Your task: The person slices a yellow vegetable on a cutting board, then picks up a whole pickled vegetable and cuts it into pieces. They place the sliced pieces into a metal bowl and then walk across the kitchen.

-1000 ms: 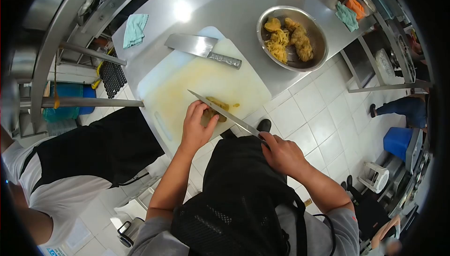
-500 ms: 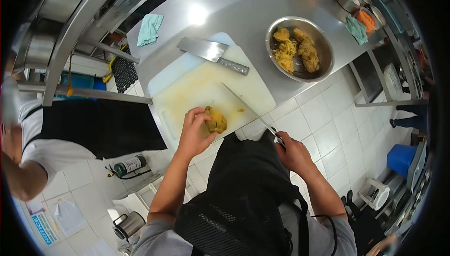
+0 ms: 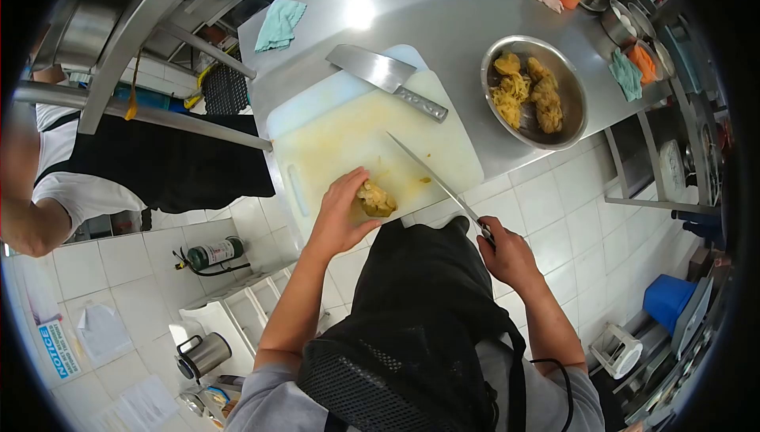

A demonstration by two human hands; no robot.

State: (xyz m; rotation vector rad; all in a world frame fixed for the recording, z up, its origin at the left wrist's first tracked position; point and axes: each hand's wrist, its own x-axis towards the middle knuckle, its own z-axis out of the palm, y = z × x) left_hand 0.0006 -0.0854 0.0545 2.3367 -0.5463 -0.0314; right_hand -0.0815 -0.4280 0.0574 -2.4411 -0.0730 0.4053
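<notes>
My left hand (image 3: 339, 214) curves around the left side of a yellowish-brown pickled vegetable lump (image 3: 378, 200) at the near edge of a white cutting board (image 3: 317, 155). Its fingers touch the lump's upper left, with the thumb toward the board's edge. My right hand (image 3: 508, 250) is wrapped around the dark handle of a long thin knife (image 3: 434, 176), whose tip points up and left over the board. Small yellow-green scraps (image 3: 425, 180) lie near the blade. A broad cleaver (image 3: 388, 80) rests across the board's far side, on a second, bluish board (image 3: 305, 113).
A steel bowl (image 3: 576, 119) at right contains yellow shreds and whole lumps. A green cloth (image 3: 280, 24) lies on the steel table (image 3: 443, 13). Another person in a black apron (image 3: 174, 159) stands at left, beyond a metal rail (image 3: 198, 125). Pots (image 3: 619, 24) crowd the far right.
The lump has turned and now shows a paler, rougher side; my left fingers have shifted over its upper left. The view has swung slightly. My right hand still grips the knife.
</notes>
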